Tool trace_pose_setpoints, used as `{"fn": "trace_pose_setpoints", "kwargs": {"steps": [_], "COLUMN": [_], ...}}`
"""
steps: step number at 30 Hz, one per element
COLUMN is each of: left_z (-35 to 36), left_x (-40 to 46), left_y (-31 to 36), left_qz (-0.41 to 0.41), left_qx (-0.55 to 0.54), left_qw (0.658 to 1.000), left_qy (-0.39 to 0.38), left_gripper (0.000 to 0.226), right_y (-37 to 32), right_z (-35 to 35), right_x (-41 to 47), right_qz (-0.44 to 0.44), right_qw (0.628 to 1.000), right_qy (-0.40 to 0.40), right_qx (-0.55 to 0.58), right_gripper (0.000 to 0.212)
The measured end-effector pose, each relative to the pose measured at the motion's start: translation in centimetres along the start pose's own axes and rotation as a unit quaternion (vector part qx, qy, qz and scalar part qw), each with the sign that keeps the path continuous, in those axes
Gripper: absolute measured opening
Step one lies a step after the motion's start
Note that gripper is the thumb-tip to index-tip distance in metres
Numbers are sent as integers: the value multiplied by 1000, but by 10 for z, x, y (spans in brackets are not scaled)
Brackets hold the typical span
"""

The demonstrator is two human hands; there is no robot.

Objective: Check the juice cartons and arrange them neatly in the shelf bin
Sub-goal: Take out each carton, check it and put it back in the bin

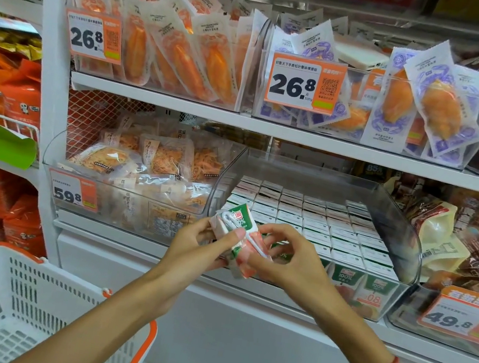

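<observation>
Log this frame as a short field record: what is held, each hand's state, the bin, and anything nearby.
held item: juice carton, tilted, in front of the bin
left hand: grips the carton from the left
right hand: fingers pinch the carton's right side
shelf bin: clear, holds rows of upright cartons
nearby: white basket with orange rim, lower left
task stage: carton not yet placed
</observation>
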State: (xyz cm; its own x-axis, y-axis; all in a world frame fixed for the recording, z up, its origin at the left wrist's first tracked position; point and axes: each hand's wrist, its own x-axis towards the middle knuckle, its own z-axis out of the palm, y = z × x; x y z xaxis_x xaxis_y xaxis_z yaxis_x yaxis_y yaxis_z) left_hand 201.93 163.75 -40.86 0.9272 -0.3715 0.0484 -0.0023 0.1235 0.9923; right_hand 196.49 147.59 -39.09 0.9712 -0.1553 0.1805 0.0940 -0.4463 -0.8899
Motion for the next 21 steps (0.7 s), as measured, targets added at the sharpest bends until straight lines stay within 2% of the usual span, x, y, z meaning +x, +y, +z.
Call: {"fn": "trace_pose_setpoints", "kwargs": {"steps": [3, 5, 7, 9, 11, 13, 16, 19, 21], "left_z": [-4, -4, -3, 0, 2, 6, 11, 13, 9], "left_x": [0, 1, 1, 0, -1, -4, -4, -1, 0], "left_y": [3, 5, 5, 5, 4, 4, 5, 4, 3], "left_qz": [-1, -6, -18, -35, -44, -53, -60, -71, -74], "left_qx": [-3, -10, -37, -79, -84, -66, -49, -55, -60], "left_qw": [1000, 999, 999, 996, 995, 996, 996, 993, 992], "left_qy": [-21, -30, -25, -6, 19, 32, 34, 72, 87], "left_gripper": [43, 50, 51, 46, 44, 44, 41, 38, 43], "right_y": [2, 2, 3, 3, 5, 7, 10, 14, 14], "right_z": [-10, -10, -7, -3, 2, 5, 11, 17, 16], "right_x": [4, 2, 2, 2, 2, 0, -2, -4, -3], "right_qz": [75, 87, 81, 66, 33, -17, -114, -177, -153], "right_qw": [988, 979, 977, 983, 992, 996, 977, 962, 976], "right_qy": [-85, -128, -120, -62, 9, 82, 146, 116, 63], "right_qx": [101, 135, 158, 161, 123, 32, -105, -173, -143], "right_gripper": [32, 32, 29, 26, 28, 33, 46, 50, 46]}}
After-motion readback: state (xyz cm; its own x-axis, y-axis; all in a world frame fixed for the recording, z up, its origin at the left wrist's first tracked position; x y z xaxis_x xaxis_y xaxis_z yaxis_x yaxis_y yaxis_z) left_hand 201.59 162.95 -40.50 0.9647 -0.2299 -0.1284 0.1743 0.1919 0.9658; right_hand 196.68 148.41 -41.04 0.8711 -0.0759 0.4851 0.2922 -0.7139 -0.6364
